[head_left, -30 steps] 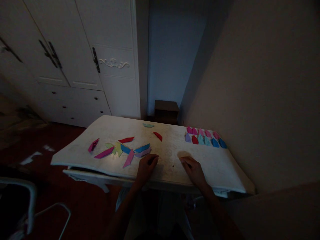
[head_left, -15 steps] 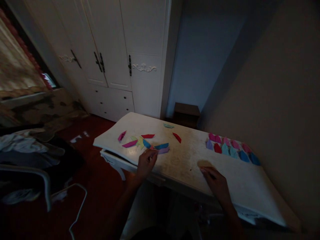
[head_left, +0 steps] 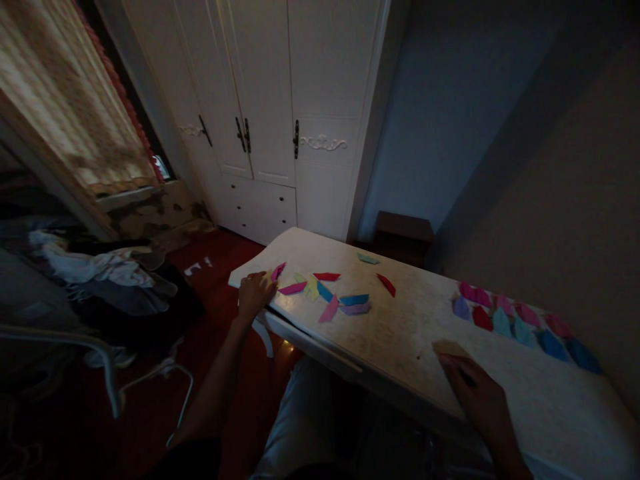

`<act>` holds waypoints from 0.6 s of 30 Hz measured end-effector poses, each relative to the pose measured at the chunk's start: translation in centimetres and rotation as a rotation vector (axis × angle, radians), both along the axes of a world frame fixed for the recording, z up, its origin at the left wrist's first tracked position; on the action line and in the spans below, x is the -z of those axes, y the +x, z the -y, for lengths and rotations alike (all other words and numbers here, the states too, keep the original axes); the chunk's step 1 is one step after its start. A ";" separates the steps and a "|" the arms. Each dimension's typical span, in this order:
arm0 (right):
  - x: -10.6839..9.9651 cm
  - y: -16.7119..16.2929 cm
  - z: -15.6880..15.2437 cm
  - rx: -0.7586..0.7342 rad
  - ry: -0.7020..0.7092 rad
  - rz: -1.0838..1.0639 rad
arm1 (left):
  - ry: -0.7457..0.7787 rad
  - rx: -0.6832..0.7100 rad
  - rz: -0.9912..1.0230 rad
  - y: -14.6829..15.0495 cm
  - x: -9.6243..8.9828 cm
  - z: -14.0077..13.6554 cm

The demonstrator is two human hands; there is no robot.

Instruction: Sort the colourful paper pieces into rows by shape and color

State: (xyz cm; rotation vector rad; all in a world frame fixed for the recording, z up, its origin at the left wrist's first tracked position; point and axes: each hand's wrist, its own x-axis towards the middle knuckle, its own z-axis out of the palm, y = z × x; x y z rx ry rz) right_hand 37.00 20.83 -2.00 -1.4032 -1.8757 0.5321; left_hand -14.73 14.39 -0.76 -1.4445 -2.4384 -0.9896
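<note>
My right hand (head_left: pixel 477 387) is closed on a tan folded paper piece (head_left: pixel 449 347) above the near side of the white table (head_left: pixel 395 333). At the table's left end my left hand (head_left: pixel 255 293) has its fingers drawn together beside a magenta folded paper piece (head_left: pixel 279 271). A small pale patch shows at those fingertips; what it is I cannot make out. More folded paper pieces lie right of that hand: a second magenta one (head_left: pixel 293 289), a yellow one (head_left: pixel 311 287), a red one (head_left: pixel 327 276), a blue one (head_left: pixel 354 300), a lilac one (head_left: pixel 355 309) and a pink one (head_left: pixel 329 309).
Two rows of folded paper pieces (head_left: pixel 503 323) stand along the table's right side by the wall. A mint piece (head_left: pixel 369 259) and a red piece (head_left: pixel 386 285) lie farther back. Behind is a white wardrobe (head_left: pixel 325 180); clothes (head_left: pixel 110 267) are heaped at left.
My left hand has left the pink piece on the table and moved to the left end, by the magenta piece. My right hand still holds the tan piece. The view has turned left.
</note>
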 end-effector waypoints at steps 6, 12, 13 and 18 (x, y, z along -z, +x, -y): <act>0.0 0.0 0.0 0.005 0.016 0.037 | -0.227 0.081 -0.159 -0.9 -1.0 -1.7; 0.0 0.0 0.1 0.029 0.025 0.068 | -0.226 0.073 -0.081 -1.4 -1.4 -1.4; 0.0 -0.1 0.1 0.033 0.024 0.067 | -0.182 0.056 -0.046 -1.5 -1.4 -1.2; -0.2 -0.1 0.2 0.031 0.015 0.080 | 0.142 0.057 0.268 -1.5 -1.9 0.1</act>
